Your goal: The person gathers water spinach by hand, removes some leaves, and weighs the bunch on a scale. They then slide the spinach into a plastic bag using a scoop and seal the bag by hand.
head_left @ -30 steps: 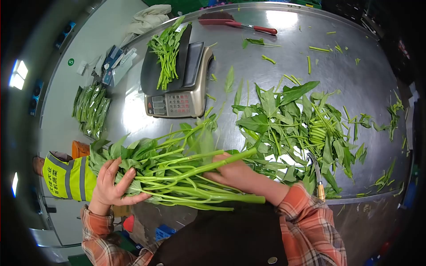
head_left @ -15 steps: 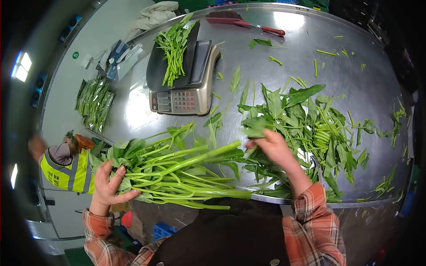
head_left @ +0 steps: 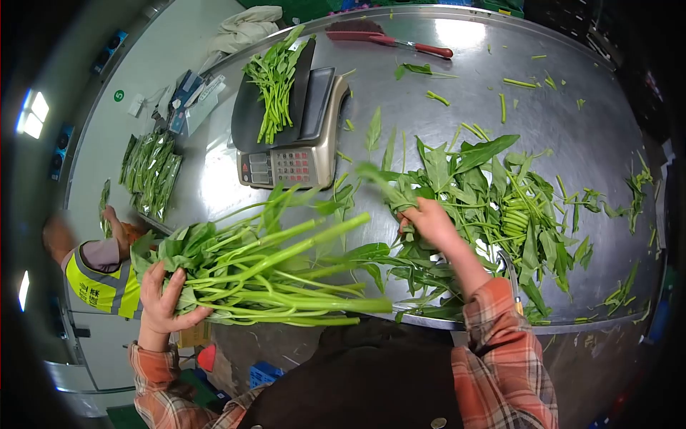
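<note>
My left hand [head_left: 167, 304] is wrapped round the leafy end of a large bunch of water spinach [head_left: 286, 275]. Its thick stems point right, over the table's near edge. With fingers closed, my right hand [head_left: 432, 225] pinches a water spinach leaf [head_left: 386, 187], which is blurred by motion. Under and beyond that hand lies a loose heap of water spinach leaves and cut stems [head_left: 475, 179].
On the steel table [head_left: 400, 79], a scale [head_left: 286, 168] carries a black tray with another bunch [head_left: 275, 89]. A red-handled brush [head_left: 389, 39] lies at the back. Bagged greens [head_left: 150, 171] sit left, near a person in a yellow vest [head_left: 103, 286] holding greens.
My right hand has shifted slightly left and the leaf in it has swung left. The bunch in my left hand has moved a little left. The person in the vest has raised some greens.
</note>
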Demonstrator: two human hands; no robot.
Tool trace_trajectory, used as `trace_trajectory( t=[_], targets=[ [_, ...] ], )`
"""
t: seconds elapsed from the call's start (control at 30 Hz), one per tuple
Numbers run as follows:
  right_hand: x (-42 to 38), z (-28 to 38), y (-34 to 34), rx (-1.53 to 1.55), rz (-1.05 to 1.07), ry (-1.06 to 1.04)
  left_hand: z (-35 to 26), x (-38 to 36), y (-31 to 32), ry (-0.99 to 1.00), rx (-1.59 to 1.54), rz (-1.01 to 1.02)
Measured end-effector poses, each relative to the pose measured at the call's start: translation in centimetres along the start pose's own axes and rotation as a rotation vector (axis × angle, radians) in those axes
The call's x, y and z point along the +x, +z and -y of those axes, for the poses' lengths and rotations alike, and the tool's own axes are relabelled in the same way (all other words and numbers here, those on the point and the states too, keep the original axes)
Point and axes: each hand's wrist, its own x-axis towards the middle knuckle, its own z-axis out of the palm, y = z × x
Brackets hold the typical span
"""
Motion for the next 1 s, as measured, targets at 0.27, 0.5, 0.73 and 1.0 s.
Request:
trace_trajectory(
  t=[0.27, 0.5, 0.73, 1.0],
  targets=[
    [4.2, -1.6, 6.3, 1.095, 0.72, 0.088, 1.1, 0.7, -1.2, 0.066, -0.02, -0.022],
    [4.4, 5.4, 12.2, 0.637, 0.694, 0.08, 0.6, 1.9, -3.3, 0.16, -0.015, 0.09],
    [5.4, -3.3, 6.2, 0.674, 0.115, 0.131, 0.7, 0.4, -6.5, 0.136, 0.136, 0.133],
    [2.6, 5.4, 11.4, 0.698, 0.807, -0.197, -1.3, 1.9, -6.4, 0.067, 0.114, 0.139]
  ],
)
